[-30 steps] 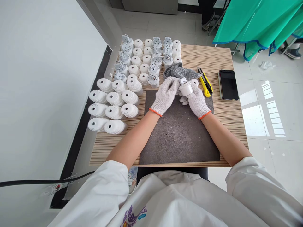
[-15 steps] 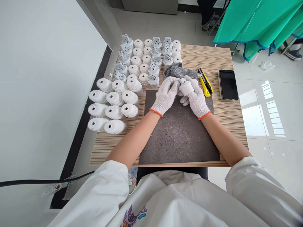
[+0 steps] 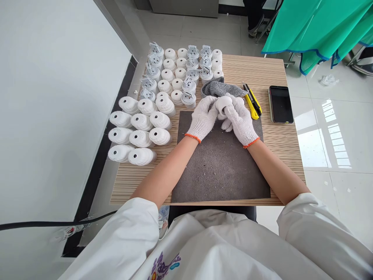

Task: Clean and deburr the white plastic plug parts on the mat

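Both my hands wear white knitted gloves with orange cuffs and meet above the far part of a dark mat (image 3: 215,167). Between them is a white, round, cup-like plastic part (image 3: 223,102), turned so its open hollow end faces me. My left hand (image 3: 204,112) has its fingers closed on the part's left side. My right hand (image 3: 238,116) is wrapped round the right side, with a finger at the hollow end. The far face of the part is hidden. A grey cloth (image 3: 223,88) lies just beyond my fingers.
A yellow utility knife (image 3: 253,102) and a black phone (image 3: 281,104) lie to the right. White ribbed cylinders (image 3: 141,156) and grey-white capped parts with upright tabs (image 3: 189,99) stand in rows at left and back. Crumbs dot the mat. A green curtain (image 3: 305,31) hangs beyond.
The plastic part has been tipped in my hands: its small tabbed end faced away and showed before, and now the open hollow end is towards me. My arms have hardly moved.
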`<state>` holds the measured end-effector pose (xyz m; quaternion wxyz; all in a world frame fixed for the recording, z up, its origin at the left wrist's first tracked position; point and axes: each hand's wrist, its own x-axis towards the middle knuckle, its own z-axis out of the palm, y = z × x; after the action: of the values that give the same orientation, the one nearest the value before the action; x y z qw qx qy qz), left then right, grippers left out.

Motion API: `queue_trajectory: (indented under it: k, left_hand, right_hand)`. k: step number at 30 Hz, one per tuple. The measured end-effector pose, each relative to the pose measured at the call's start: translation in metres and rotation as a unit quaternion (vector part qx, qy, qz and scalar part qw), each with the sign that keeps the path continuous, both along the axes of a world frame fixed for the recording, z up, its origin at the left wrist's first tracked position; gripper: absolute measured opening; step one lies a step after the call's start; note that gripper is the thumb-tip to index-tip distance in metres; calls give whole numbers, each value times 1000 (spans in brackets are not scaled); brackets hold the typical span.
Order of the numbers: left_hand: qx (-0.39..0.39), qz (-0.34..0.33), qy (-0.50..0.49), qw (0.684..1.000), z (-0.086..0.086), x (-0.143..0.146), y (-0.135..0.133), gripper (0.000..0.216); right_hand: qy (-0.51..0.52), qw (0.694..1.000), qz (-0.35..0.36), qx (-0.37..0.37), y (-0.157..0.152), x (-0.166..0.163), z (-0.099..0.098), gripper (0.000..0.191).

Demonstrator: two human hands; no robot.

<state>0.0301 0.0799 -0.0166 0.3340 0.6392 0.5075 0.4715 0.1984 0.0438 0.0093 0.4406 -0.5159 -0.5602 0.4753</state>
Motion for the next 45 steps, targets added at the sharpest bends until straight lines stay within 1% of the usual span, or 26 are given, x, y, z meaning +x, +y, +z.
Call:
queue_trajectory:
  k: [3,7,11,14,17,22,25,27,29,32,35,38,45]
  left_hand:
    - [-12,-29,21,999,4,0,-2,18]
    - [-53,-36,61,996,16,1,-7,14]
    - [-62,-46,75,994,23,2,-11,17]
    - [-48,-55,70,995,21,2,-10,20]
    - [-32,-65,71,995,15,2,-6,23]
    - [-22,-66,83,994,4,2,-4,41]
    - [-4,-56,61,997,1,2,-6,44]
    - [6,-51,34,998,0,2,-6,44]
    - [6,-54,0,998,0,1,-6,44]
    - [8,-69,-35,997,0,0,-5,37]
    - [23,-73,-26,997,3,-1,-7,32]
    - [28,-72,-14,997,5,-1,-9,31]
    - [14,-68,-3,998,3,3,-6,42]
  right_hand:
    - [0,1000,-22,16,1,-1,-3,80]
    - [2,999,-35,36,3,0,-10,78]
    - [-22,999,-42,24,3,0,-12,68]
    - [-20,998,-57,32,3,-1,-11,62]
    - [-11,996,-71,44,4,-3,-11,61]
    - [-22,996,-81,40,9,-2,-17,50]
    - [-14,995,-87,46,9,-1,-19,43]
    - [-15,995,-90,38,9,-2,-19,43]
    - [-16,995,-92,24,8,-3,-17,47]
    - [-16,996,-88,12,8,-4,-16,54]
    - [-31,997,-74,9,10,-2,-19,53]
    - [-43,997,-68,15,11,0,-25,52]
    - [-31,997,-65,24,11,-2,-24,57]
